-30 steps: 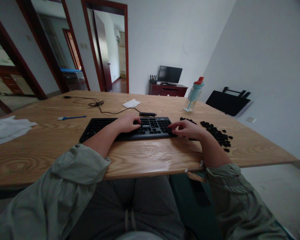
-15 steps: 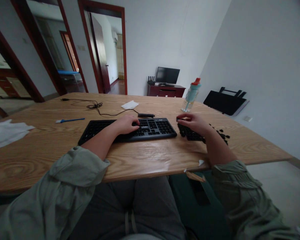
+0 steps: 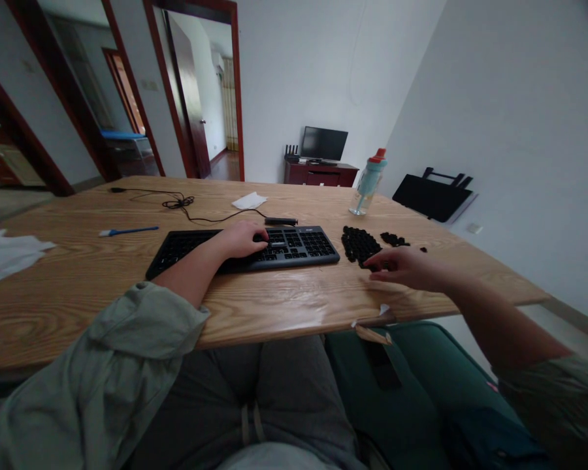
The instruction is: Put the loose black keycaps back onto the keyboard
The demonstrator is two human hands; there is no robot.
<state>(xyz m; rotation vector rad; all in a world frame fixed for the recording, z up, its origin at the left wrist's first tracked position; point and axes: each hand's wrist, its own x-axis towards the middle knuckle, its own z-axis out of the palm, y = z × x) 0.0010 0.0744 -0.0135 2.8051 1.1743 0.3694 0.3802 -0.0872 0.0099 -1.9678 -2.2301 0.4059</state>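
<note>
A black keyboard (image 3: pixel 294 245) lies on the wooden table (image 3: pixel 284 300) in front of me. My left hand (image 3: pixel 239 238) rests on its middle keys, fingers curled over them. Right of the keyboard sits a pile of loose black keycaps (image 3: pixel 359 243), with a smaller cluster (image 3: pixel 393 239) further right. My right hand (image 3: pixel 406 268) lies low over the table at the near edge of the pile, fingers stretched toward the caps. Whether it holds a cap cannot be made out.
A teal water bottle (image 3: pixel 366 185) with a red lid stands behind the keycaps. A black cable (image 3: pixel 186 205), a white tissue (image 3: pixel 252 200), a blue brush (image 3: pixel 127 230) and a white cloth (image 3: pixel 4 251) lie on the table. A green seat (image 3: pixel 411 378) is at my right.
My right hand left the keyboard's right end, swept over the keycaps and now rests at their near edge. The keycaps are bunched closer to the keyboard. My left hand stayed put.
</note>
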